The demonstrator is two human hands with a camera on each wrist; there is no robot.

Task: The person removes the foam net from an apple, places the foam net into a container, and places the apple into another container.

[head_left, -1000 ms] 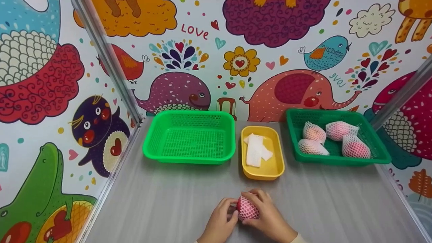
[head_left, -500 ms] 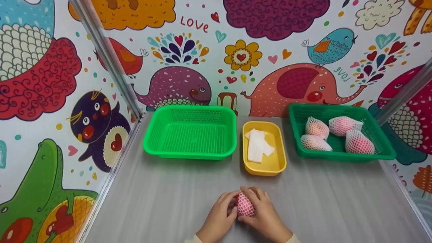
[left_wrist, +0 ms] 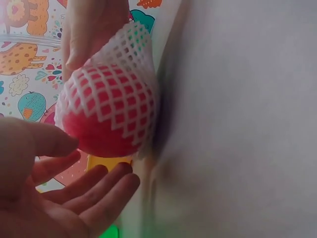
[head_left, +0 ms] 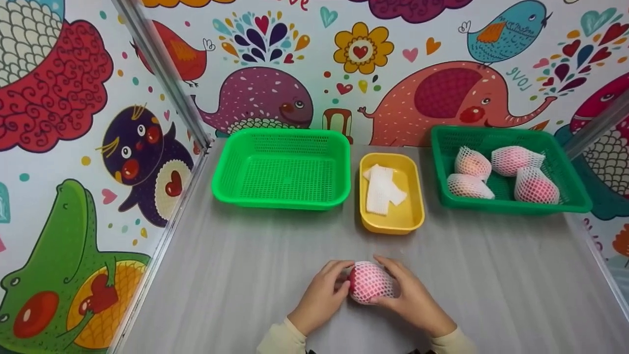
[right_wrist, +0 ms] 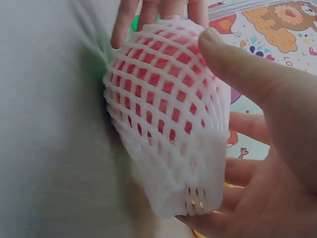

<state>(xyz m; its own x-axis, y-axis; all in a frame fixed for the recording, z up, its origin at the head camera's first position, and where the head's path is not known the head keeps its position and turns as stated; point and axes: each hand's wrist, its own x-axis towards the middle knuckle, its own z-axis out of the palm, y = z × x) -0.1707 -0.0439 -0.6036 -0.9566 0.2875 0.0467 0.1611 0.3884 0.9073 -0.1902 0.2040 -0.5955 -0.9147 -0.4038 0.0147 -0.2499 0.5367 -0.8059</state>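
Observation:
A red round fruit (head_left: 371,282) lies low over the table between the hands, in a white foam net sleeve (right_wrist: 163,99). Its left end is bare red skin in the left wrist view, while the sleeve's loose end hangs past the fruit toward the right hand. My right hand (head_left: 415,297) holds the netted fruit, thumb on the near side and fingers on the far side. My left hand (head_left: 322,292) is at the bare end; its thumb tip reaches the red skin (left_wrist: 101,136) and its loosely extended fingers spread beside it.
Behind the hands stands a yellow tray (head_left: 413,223) with white foam nets (head_left: 381,189) in it. A bright green basket (head_left: 282,201) is at the left. The dark green basket (head_left: 516,206) at the right holds several netted fruits (head_left: 536,189). Printed walls enclose the grey table (head_left: 236,275).
The head view has tilted downward, so the baskets sit higher in it. The right hand has shifted back toward the loose end, showing more of the netted fruit. The left fingers have loosened.

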